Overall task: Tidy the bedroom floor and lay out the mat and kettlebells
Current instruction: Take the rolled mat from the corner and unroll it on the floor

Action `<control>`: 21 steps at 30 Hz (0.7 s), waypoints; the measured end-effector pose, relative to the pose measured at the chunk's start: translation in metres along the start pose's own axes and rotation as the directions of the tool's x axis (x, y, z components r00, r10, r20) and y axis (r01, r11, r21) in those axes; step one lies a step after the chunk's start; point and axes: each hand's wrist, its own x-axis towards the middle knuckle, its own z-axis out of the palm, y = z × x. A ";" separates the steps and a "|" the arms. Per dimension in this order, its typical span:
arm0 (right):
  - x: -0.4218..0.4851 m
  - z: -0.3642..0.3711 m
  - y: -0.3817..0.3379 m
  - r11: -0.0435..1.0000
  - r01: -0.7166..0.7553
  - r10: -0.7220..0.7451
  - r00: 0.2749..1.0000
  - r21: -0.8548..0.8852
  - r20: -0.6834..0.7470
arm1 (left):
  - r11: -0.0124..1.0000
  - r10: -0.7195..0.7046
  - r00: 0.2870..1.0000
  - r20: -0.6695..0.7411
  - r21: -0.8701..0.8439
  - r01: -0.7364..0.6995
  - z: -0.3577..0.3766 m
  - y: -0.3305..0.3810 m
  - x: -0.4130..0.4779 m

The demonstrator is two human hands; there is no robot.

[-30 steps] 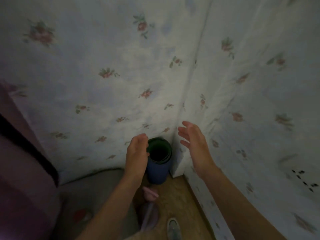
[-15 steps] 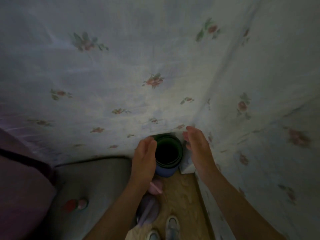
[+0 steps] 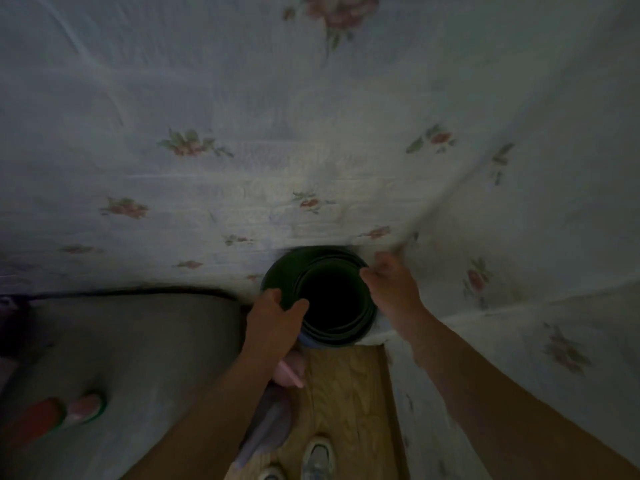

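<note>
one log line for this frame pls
phase: grasp | rolled mat: upright in corner | left hand: grips near-left rim | right hand: at right rim, grip unclear

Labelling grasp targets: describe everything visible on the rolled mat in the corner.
The rolled mat stands on end in the corner, seen from above: dark green coiled layers around a dark hollow core, blue outer face showing at its lower edge. Looks like foam. It sits on the wood floor against the flowered walls. The left hand grips its near-left rim; the right hand is at the right rim, grip unclear.
</note>
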 end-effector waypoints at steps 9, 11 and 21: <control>0.040 0.026 0.035 0.924 0.195 -0.210 0.978 -0.328 -0.012 | 0.994 0.102 0.971 -0.218 0.053 -0.093 0.028 -0.020 0.012; 0.043 0.027 0.041 0.880 0.257 -0.279 0.960 -0.399 0.001 | 0.992 0.122 0.967 -0.226 0.050 -0.114 0.030 -0.022 0.011; -0.002 0.011 0.054 0.840 0.322 -0.348 0.937 -0.437 0.021 | 0.979 0.204 0.951 -0.233 0.071 -0.193 0.024 -0.032 -0.008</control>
